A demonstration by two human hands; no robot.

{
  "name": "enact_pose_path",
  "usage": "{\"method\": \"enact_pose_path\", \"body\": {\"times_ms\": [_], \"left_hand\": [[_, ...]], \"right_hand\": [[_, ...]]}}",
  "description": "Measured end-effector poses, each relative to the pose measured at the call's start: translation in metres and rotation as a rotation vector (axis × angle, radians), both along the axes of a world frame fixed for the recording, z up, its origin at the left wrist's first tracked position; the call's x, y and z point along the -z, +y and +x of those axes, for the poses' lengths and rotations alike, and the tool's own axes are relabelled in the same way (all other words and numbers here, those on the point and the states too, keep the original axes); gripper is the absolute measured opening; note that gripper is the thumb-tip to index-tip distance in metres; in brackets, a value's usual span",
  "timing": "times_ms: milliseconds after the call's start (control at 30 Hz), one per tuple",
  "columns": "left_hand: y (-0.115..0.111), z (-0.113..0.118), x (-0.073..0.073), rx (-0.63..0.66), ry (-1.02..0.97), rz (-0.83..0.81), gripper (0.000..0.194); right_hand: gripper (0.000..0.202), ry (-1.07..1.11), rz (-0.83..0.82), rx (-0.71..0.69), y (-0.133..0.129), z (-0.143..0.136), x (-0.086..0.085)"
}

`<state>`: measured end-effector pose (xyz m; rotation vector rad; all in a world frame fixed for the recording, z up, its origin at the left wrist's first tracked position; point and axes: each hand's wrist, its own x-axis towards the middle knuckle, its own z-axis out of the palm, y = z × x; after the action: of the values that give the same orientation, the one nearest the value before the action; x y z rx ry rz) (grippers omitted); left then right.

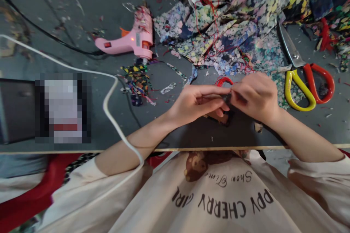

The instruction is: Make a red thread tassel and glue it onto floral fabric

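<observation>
Head view: fingertips nearly meeting over some red threads

So the left hand (188, 103) is reaching inward, thumb and fingers close together, but can't tell if it's gripping anything. The right hand (257, 96) is curled into a tight pinch; whatever's in it is hidden. The red threads (223, 81) loop out just beyond the left fingertips, beside that pinch, and a small dark-and-brown piece (222, 118) sits below the hands.

For fiddly stuff like this, I'd say keep the pinch light, steady one side against the other and don't let strands snag. Worth minding the white cable (105, 105) crossing the left forearm too. The pink glue gun (123, 43) beyond the left hand has a light glowing, so fingers off the nozzle. Scissors (294, 56) are right of the right hand.

Writing: the shirt (218, 185) reads "Show Time" and "PPY CHERRY GIRL", upside down, start cut off. Glue gun label's too small.
</observation>
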<state>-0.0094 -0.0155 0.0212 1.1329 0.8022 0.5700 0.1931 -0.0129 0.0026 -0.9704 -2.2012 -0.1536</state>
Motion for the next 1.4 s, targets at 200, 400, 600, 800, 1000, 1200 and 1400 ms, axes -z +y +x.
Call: {"method": "enact_pose_path", "body": {"times_ms": [200, 400, 600, 800, 1000, 1200, 1400], "left_hand": [[0.004, -0.004, 0.004, 0.041, -0.200, 0.070, 0.032], [0.005, 0.000, 0.020, -0.407, 0.063, 0.371, 0.031], [0.006, 0.000, 0.018, -0.410, 0.104, 0.646, 0.025], [0.007, -0.002, 0.013, -0.249, 0.208, 0.787, 0.027], [0.005, -0.002, 0.012, -0.114, 0.354, 0.794, 0.032], [0.004, -0.001, 0.016, -0.178, 0.332, 0.824, 0.011], [0.003, -0.001, 0.013, -0.189, 0.289, 0.799, 0.015]], "right_hand": [[0.023, 0.180, -0.328, 0.162, 0.015, 0.025, -0.003], [0.024, 0.104, -0.442, 0.077, 0.017, 0.024, 0.001], [0.007, -0.064, -0.432, 0.029, 0.015, 0.015, 0.009], [0.012, -0.048, -0.348, -0.024, 0.009, 0.010, 0.008], [0.007, 0.006, -0.111, -0.160, 0.000, 0.005, 0.002], [0.007, 0.028, 0.005, -0.158, -0.002, 0.001, -0.004], [0.007, 0.060, -0.029, -0.162, -0.003, 0.001, -0.004]]}}
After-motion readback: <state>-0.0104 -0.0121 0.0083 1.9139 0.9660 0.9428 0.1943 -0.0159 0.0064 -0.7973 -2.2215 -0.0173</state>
